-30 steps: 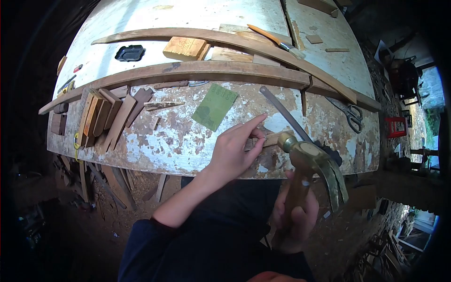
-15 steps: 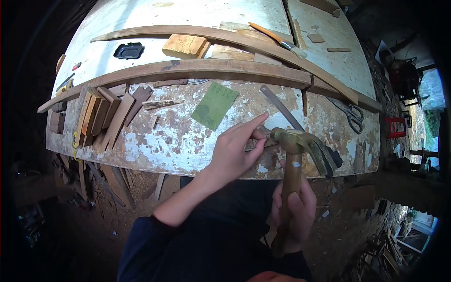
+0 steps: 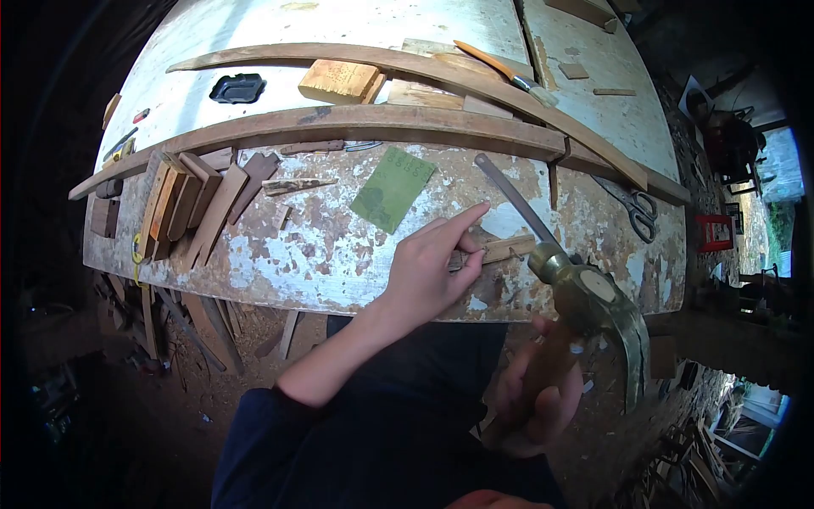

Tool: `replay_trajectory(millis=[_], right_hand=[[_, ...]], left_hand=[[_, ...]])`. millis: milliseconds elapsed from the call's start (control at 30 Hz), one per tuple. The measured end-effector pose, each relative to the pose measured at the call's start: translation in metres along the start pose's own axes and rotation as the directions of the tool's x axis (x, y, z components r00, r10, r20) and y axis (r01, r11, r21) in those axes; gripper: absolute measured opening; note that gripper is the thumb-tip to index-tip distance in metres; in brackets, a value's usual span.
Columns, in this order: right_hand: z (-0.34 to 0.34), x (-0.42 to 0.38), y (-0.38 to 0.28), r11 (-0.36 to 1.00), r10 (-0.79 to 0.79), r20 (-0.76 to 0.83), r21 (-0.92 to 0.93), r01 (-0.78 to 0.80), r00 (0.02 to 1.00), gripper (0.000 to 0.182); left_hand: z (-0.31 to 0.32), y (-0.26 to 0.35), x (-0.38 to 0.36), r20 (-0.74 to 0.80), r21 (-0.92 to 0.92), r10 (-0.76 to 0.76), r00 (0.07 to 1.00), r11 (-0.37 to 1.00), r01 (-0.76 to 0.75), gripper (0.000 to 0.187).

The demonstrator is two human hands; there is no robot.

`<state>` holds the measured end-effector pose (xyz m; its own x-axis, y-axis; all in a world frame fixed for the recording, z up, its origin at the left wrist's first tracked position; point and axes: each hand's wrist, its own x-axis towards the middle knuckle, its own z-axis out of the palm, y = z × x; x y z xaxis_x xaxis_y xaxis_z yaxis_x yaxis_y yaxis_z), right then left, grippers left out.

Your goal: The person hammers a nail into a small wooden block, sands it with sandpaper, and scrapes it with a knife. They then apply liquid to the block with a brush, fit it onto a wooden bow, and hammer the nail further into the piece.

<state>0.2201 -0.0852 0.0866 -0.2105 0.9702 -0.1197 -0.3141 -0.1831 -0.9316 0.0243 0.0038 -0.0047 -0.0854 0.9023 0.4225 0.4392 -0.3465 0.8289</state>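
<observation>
My left hand (image 3: 428,265) rests at the bench's near edge, its thumb and bent fingers closed on a small wooden strip (image 3: 507,248) while the index finger points out over it. A small dark mark or nail shows on the strip, too fine to make out. My right hand (image 3: 538,394) grips the handle of a claw hammer (image 3: 593,297). The hammer head hangs right of the strip, apart from it, claw turned toward me. Beyond the strip lies a flat metal file (image 3: 513,195), its lower end hidden behind the hammer. Green sandpaper (image 3: 393,189) lies left of the file.
Long wooden beams (image 3: 365,120) cross the paint-flaked bench (image 3: 288,276). Several wood pieces (image 3: 182,204) stand at the left. Scissors (image 3: 638,212) lie at the right, a brush (image 3: 500,68) and black tray (image 3: 236,88) farther back.
The hammer has swung back to the right and toward me, off the strip, uncovering its right end. My left hand has stayed nearly still on the strip.
</observation>
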Motion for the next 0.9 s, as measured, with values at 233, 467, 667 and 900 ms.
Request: replay_trajectory(millis=[233, 467, 667, 900], right_hand=[[0.011, 0.007, -0.007, 0.997, 0.07, -0.048, 0.017, -0.069, 0.996, 0.09], [0.008, 0.026, -0.018, 0.951, 0.291, -0.072, -0.085, -0.297, 0.954, 0.097], [0.001, 0.005, -0.002, 0.998, 0.059, -0.045, 0.012, -0.058, 0.997, 0.095], [-0.004, 0.005, -0.011, 0.991, 0.101, 0.019, 0.082, -0.102, 0.995, 0.082]], left_hand=[[0.002, -0.001, -0.003, -0.014, 0.008, -0.012, 1.0, 1.0, 0.012, 0.072], [0.001, 0.0, -0.001, -0.019, 0.011, 0.006, 1.0, 1.0, -0.006, 0.07], [0.001, 0.0, 0.0, -0.017, 0.002, -0.01, 1.0, 1.0, 0.01, 0.069], [0.001, 0.0, -0.002, -0.009, 0.019, -0.001, 1.0, 1.0, 0.001, 0.071]])
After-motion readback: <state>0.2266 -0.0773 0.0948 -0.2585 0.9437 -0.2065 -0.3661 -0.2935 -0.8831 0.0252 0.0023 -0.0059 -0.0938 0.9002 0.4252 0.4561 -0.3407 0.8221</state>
